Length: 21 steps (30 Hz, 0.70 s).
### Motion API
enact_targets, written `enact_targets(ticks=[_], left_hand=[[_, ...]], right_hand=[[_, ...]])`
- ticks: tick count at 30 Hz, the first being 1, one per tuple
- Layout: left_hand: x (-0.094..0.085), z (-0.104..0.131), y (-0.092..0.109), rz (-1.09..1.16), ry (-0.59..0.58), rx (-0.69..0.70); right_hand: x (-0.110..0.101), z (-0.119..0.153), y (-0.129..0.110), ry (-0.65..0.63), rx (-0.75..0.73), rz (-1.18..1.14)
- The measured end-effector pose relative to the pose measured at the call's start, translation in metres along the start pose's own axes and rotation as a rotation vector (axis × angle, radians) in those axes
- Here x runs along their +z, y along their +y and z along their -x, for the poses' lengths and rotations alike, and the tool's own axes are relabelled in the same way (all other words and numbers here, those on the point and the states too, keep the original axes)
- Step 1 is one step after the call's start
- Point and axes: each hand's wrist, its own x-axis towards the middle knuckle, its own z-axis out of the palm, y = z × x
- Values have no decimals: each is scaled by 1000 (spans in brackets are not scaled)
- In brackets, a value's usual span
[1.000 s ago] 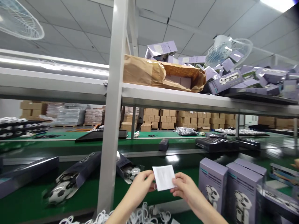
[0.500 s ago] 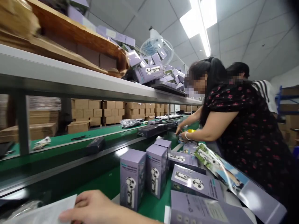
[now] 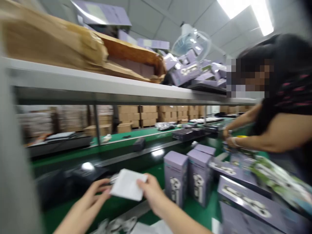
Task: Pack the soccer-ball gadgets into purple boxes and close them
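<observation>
A folded white paper (image 3: 128, 184) is pinched between the thumb and fingers of my right hand (image 3: 151, 191), above the green work surface. My left hand (image 3: 96, 198) is closed at the paper's left edge, on a small clear or silvery item (image 3: 114, 178) too blurred to name. Upright purple boxes (image 3: 175, 178) with a printed device picture stand just right of my right hand. More purple boxes (image 3: 248, 198) lie on their sides farther right.
A grey shelf (image 3: 117, 84) crosses overhead, carrying an open brown carton (image 3: 60, 45) and piled purple boxes. At the right, a person's arms (image 3: 268, 135) reach over the line. Dark boxes (image 3: 182, 134) sit beyond. Blurred white and grey items (image 3: 119, 225) lie at the bottom.
My left hand has come into view beside the paper. My right hand, with the paper, now appears farther right and higher. The view has shifted left, so the boxes and person appear farther right.
</observation>
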Motion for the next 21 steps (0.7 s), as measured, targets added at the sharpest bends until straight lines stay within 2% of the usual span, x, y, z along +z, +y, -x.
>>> enact_targets(ticks=[3, 4, 7, 9, 12, 15, 18, 21], left_hand=[[-7, 17, 2, -87, -200, 77], [-7, 22, 3, -150, -305, 102], [-7, 35, 7, -286, -665, 45], [-9, 39, 9, -303, -807, 21], [-14, 36, 8, -302, -872, 78], [-19, 30, 7, -274, -935, 9], [-22, 28, 3, -247, -974, -72], [-19, 28, -7, -289, -933, -12]], right_hand=[[-7, -8, 5, 0, -92, 99], [-5, -13, 9, -12, -115, 150], [13, -32, 15, -71, -150, 316], [31, -49, 15, -67, -142, 427], [54, -82, 14, -10, -43, 580], [68, -111, 16, -5, 106, 725], [78, -127, 20, 3, 188, 864], [89, -133, 23, 37, 206, 976]])
